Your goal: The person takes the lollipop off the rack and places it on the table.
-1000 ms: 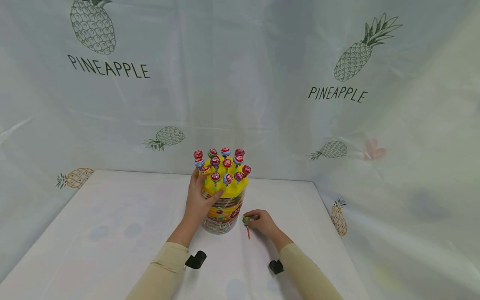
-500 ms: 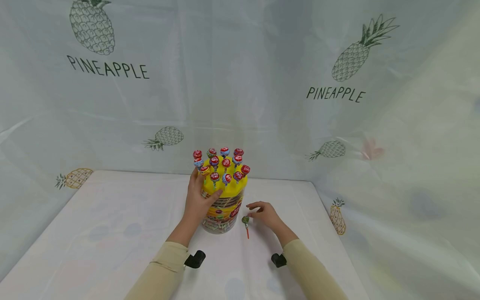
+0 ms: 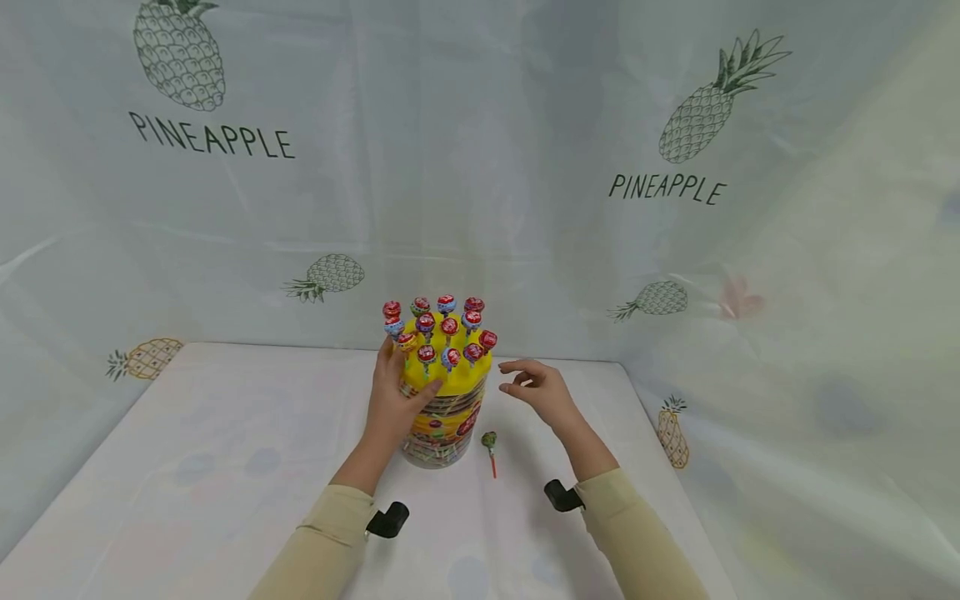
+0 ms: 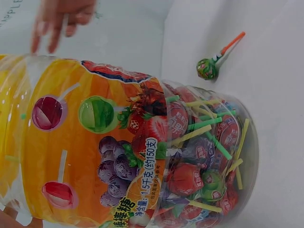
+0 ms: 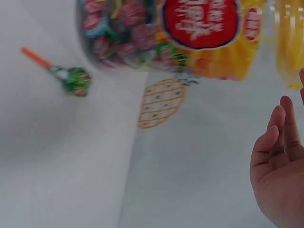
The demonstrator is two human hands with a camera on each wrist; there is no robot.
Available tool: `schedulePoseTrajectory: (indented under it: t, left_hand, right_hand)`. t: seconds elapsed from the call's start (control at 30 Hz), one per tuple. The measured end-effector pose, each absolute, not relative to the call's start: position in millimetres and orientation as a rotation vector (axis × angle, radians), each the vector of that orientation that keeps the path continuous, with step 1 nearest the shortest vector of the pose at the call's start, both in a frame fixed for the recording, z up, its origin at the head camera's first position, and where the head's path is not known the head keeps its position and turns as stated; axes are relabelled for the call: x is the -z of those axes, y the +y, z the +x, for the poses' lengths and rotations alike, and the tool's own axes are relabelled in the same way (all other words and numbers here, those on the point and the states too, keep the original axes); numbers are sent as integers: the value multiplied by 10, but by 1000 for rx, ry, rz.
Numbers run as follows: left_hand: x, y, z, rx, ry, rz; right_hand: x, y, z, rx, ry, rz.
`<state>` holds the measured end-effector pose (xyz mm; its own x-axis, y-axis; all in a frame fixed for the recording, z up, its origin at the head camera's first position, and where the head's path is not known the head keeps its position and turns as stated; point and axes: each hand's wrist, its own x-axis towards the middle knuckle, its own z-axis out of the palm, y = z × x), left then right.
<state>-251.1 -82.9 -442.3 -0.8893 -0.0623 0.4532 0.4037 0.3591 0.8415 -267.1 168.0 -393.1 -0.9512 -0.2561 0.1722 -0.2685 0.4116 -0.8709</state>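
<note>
A tall clear jar (image 3: 437,429) of lollipops stands upright on the table. Its yellow lid (image 3: 463,382) bears several wrapped lollipops standing on their sticks. Around the jar's upper left side, just under the lid, my left hand (image 3: 392,402) grips, thumb in front; in the left wrist view most of that hand is hidden. My right hand (image 3: 546,393) is raised to the right of the lid, apart from it, its fingers loosely bent and holding nothing. One green-wrapped lollipop (image 3: 489,441) with an orange stick (image 5: 37,57) lies on the table, right of the jar's base.
The white-covered table (image 3: 262,467) ends at a pale curtain (image 3: 480,167) printed with pineapples, which hangs behind it and down the right side. More lollipops (image 4: 199,156) fill the jar's lower part.
My right hand has let go of the green lollipop, leaving it lying on the table, and has risen up and to the right, level with the lid. The left hand stays on the jar.
</note>
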Motion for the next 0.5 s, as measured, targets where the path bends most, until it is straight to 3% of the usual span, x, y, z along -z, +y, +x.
schedulePoseTrajectory:
  t: [0.3, 0.5]
  left_hand:
    - [4409, -833, -2498, 1544, -2231, -283]
    - [4402, -831, -2495, 1548, -2232, -280]
  right_hand:
    - [3532, 1575, -2537, -1700, -2375, 668]
    - [3508, 1537, -2640, -1769, -2257, 721]
